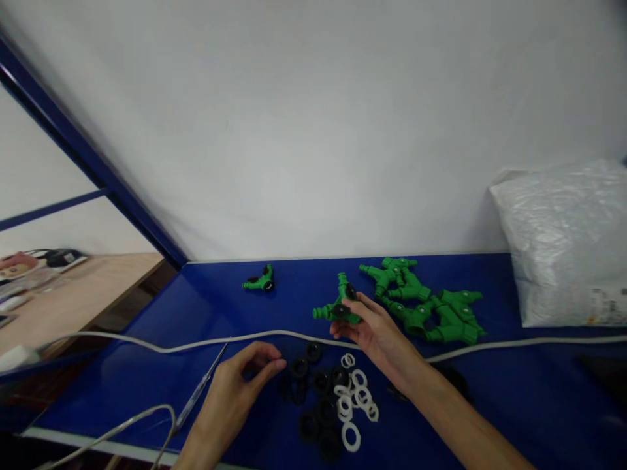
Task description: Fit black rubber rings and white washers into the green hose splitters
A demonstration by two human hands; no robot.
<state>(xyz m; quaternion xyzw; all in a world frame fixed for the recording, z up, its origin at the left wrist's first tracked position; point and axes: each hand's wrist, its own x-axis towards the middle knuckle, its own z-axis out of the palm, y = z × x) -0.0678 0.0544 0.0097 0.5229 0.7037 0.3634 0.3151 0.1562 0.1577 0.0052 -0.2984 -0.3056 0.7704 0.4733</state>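
My right hand [369, 326] grips a green Y-shaped hose connector [337, 308] with black valve levers, raised over the blue table. My left hand [245, 375] has thumb and forefinger brought together in a pinch; whatever may be between them is too small to make out. Just right of its fingertips lie several loose black rings [322, 382]. Beside those, several white rings [362, 396] are scattered below my right wrist. One more green connector with black parts [259, 281] rests alone at the back left. A pile of green connectors [421, 303] lies beyond my right hand.
A white cable [196, 344] runs across the blue table [147, 385], and another cable [142, 414] loops at the front left. A thin pointed tool [200, 388] lies beside my left hand. A plastic-wrapped package [568, 248] stands at the right, against the pale wall.
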